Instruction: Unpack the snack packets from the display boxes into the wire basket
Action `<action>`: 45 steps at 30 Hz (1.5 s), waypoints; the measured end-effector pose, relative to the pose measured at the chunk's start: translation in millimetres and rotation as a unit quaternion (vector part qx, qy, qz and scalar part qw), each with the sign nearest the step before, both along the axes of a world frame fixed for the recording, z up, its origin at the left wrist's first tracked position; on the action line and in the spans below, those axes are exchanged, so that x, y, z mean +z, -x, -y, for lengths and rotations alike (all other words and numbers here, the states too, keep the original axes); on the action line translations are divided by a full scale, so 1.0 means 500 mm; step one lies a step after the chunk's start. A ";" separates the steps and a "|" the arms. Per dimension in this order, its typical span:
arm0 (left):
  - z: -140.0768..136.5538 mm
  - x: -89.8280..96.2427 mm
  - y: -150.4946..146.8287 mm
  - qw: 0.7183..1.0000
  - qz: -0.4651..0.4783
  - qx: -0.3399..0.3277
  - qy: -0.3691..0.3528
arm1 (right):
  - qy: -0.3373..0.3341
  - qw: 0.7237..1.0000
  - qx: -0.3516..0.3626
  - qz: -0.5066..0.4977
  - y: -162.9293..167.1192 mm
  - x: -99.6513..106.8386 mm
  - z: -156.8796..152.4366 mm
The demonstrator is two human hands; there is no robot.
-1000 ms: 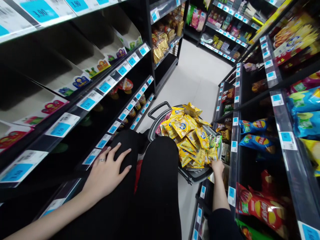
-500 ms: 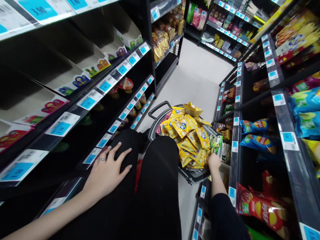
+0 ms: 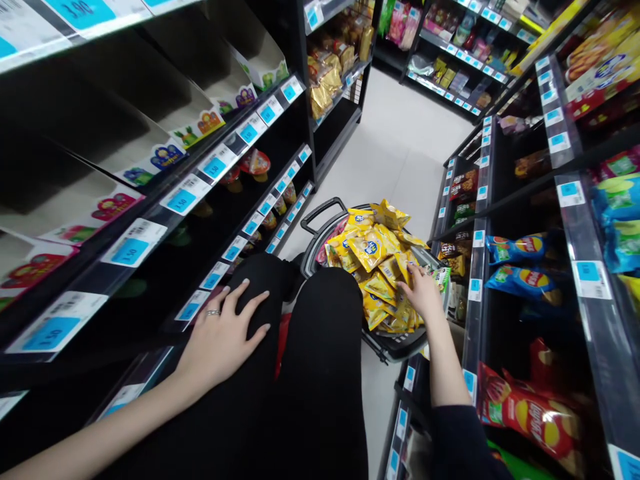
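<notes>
My left hand (image 3: 227, 333) lies with spread fingers on my left knee, a ring on one finger, and holds nothing. Between my knees and the right-hand shelves, a dark grey shopping basket (image 3: 314, 259) stands on the floor, heaped with yellow snack packets (image 3: 371, 248). My right hand (image 3: 424, 293) is over the heap's right side, its thumb and fingers apart, its fingertips at the yellow packets. A green packet (image 3: 442, 279) sticks out at the basket's right rim, partly behind that hand.
Shelves with blue price tags (image 3: 181, 199) run close along my left, with open cartons (image 3: 165, 157) on one. On the right, a shelf holds blue chip bags (image 3: 525, 283) and red chip bags (image 3: 535, 417). The pale floor (image 3: 385, 143) leads to more shelving at the back.
My right hand has moved up and left from the basket's right edge onto the yellow packets, and its fingers have opened. My left hand stays on the knee. The view has shifted slightly.
</notes>
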State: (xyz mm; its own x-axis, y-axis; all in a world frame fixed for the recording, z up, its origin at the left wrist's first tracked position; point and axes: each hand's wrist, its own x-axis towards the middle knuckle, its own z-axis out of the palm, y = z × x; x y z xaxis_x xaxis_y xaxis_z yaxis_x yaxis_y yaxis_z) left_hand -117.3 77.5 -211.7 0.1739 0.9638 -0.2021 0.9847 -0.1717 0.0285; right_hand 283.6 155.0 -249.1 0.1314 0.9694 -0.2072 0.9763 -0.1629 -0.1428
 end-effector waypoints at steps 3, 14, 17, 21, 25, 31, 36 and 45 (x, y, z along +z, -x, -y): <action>0.002 0.003 -0.001 1.000 0.002 0.006 0.001 | 0.013 0.998 -0.056 0.040 -0.020 0.017 -0.007; 0.000 0.000 0.004 1.000 0.012 0.002 -0.003 | 0.101 0.949 -0.265 0.139 -0.151 0.067 0.170; 0.000 0.000 0.001 1.000 0.013 -0.005 -0.003 | 0.139 0.948 -0.256 0.131 -0.133 -0.008 0.169; 0.000 0.001 -0.005 1.000 0.010 -0.004 -0.004 | 0.170 0.948 -0.245 0.113 -0.110 -0.097 0.147; 0.002 0.003 -0.005 1.000 0.002 -0.001 -0.004 | 0.179 0.944 -0.255 0.108 -0.104 -0.137 0.132; 0.002 0.001 -0.001 1.000 -0.001 0.003 -0.005 | 0.133 0.951 -0.250 0.121 -0.081 -0.091 0.115; 0.000 -0.008 -0.001 1.000 -0.004 -0.014 -0.015 | -0.005 0.999 -0.025 0.033 -0.018 -0.046 0.061; 0.006 -0.005 0.002 1.000 -0.004 -0.003 -0.020 | -0.207 0.960 -0.036 -0.187 -0.047 -0.101 0.047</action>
State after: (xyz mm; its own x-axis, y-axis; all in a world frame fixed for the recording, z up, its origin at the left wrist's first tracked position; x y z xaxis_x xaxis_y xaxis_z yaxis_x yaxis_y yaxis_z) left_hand -118.4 74.5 -214.0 0.1780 0.9700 -0.1654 0.9839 -0.1780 0.0147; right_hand 307.1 131.4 -299.6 0.1924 0.9700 0.1488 0.8323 -0.0810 -0.5483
